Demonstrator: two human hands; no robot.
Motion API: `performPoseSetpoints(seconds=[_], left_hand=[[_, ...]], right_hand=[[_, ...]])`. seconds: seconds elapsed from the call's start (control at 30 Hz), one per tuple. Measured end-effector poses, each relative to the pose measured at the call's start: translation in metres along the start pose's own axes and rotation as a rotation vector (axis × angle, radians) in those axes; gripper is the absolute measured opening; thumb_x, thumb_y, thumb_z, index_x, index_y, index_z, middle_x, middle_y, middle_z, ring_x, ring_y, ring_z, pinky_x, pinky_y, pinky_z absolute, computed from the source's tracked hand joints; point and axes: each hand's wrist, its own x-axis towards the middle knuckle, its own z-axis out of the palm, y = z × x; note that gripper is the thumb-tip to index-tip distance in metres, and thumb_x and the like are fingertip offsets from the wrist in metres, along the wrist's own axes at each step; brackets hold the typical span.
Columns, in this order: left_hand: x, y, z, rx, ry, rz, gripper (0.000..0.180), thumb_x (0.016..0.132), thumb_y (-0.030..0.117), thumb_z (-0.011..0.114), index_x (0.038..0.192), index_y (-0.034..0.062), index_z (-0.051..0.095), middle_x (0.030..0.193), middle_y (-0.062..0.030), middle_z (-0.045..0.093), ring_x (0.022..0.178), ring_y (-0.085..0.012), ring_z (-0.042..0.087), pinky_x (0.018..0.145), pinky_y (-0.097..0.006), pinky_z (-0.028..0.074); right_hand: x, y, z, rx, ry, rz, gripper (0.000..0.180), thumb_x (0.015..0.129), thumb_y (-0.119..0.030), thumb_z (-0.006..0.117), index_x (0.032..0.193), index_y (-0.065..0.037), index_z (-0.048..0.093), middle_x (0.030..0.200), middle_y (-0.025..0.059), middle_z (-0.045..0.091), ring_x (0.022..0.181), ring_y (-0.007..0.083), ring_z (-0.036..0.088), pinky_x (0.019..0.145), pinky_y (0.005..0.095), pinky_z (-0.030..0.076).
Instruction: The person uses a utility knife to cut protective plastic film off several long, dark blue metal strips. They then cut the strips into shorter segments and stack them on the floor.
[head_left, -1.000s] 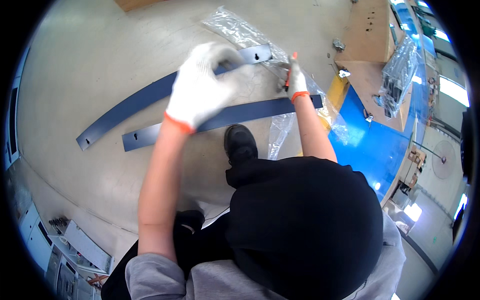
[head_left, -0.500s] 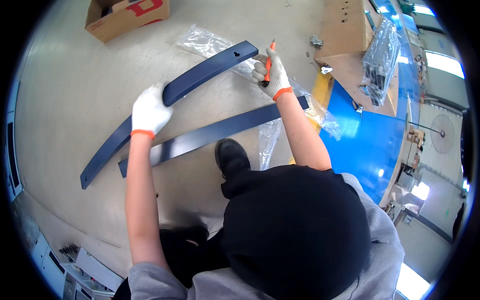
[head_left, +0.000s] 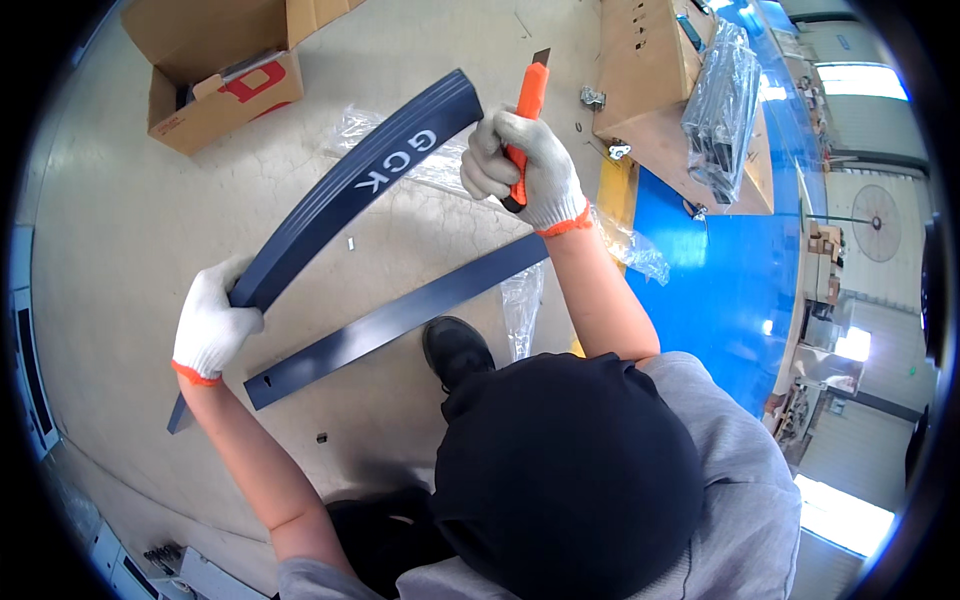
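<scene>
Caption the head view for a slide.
Left hand grips a dark strip; right hand holds an orange cutter; a second strip lies on the floor.

A workshop or factory hall — the bare grey floor (head_left: 110,230) meets a glossy blue section (head_left: 690,320) along a yellow stripe (head_left: 617,190), a large round fan (head_left: 876,223) stands out at right, and plastic-wrapped parts (head_left: 720,110) lie on a brown crate (head_left: 640,90).

White knit gloves (head_left: 214,320), orange cuffs (head_left: 197,374), grey shirt (head_left: 745,450), black headwear (head_left: 570,470)
</scene>
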Motion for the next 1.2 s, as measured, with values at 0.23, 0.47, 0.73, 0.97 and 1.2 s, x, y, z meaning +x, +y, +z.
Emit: performPoseSetpoints(seconds=[0.23,0.47,0.73,0.97,1.2], left_hand=[[-0.011,-0.008,-0.012,-0.083,-0.099,-0.208,0.068,0.047,-0.001,0.067,0.114,-0.0057,0.077,0.080,-0.0044,0.064,0.076,-0.0175,0.059,0.076,-0.030,0.053],[-0.003,-0.042,-0.020,-0.070,-0.245,-0.229,0.073,0.045,0.001,0.071,0.117,-0.0059,0.076,0.086,-0.0071,0.070,0.082,-0.0206,0.066,0.085,-0.033,0.057],[-0.014,-0.005,-0.003,-0.045,-0.239,-0.246,0.067,0.062,0.004,0.069,0.128,-0.0063,0.073,0.088,-0.0097,0.071,0.083,-0.0199,0.066,0.082,-0.032,0.056],[-0.017,-0.017,0.015,-0.152,-0.202,-0.124,0.063,0.076,0.012,0.071,0.136,-0.0052,0.067,0.104,-0.0131,0.072,0.095,-0.0217,0.068,0.088,-0.034,0.054],[0.035,-0.061,0.054,0.281,0.076,-0.130,0.057,0.082,0.024,0.074,0.132,-0.0029,0.065,0.127,-0.0316,0.071,0.122,-0.0471,0.069,0.107,-0.048,0.055]], right_hand=[[-0.008,-0.002,0.005,0.087,-0.206,-0.016,0.037,0.112,-0.032,0.046,0.084,-0.008,0.053,0.054,-0.0018,0.037,0.047,0.0136,0.036,0.049,0.0333,0.034],[-0.005,0.000,0.013,-0.076,-0.092,0.041,0.042,0.114,-0.036,0.044,0.083,-0.009,0.051,0.054,-0.0016,0.037,0.048,0.0138,0.037,0.051,0.0331,0.036],[-0.002,0.001,0.024,-0.229,0.177,0.170,0.041,0.112,-0.034,0.049,0.081,-0.008,0.049,0.056,-0.0003,0.038,0.052,0.0143,0.037,0.057,0.0341,0.038],[0.004,0.014,0.014,-0.173,0.193,0.217,0.039,0.112,-0.034,0.050,0.090,-0.003,0.057,0.058,-0.0005,0.040,0.052,0.0138,0.036,0.056,0.0339,0.036],[0.032,0.088,-0.028,-0.689,0.333,0.404,0.039,0.105,-0.039,0.062,0.100,-0.001,0.066,0.067,0.0037,0.054,0.060,0.0160,0.053,0.060,0.0347,0.045]])
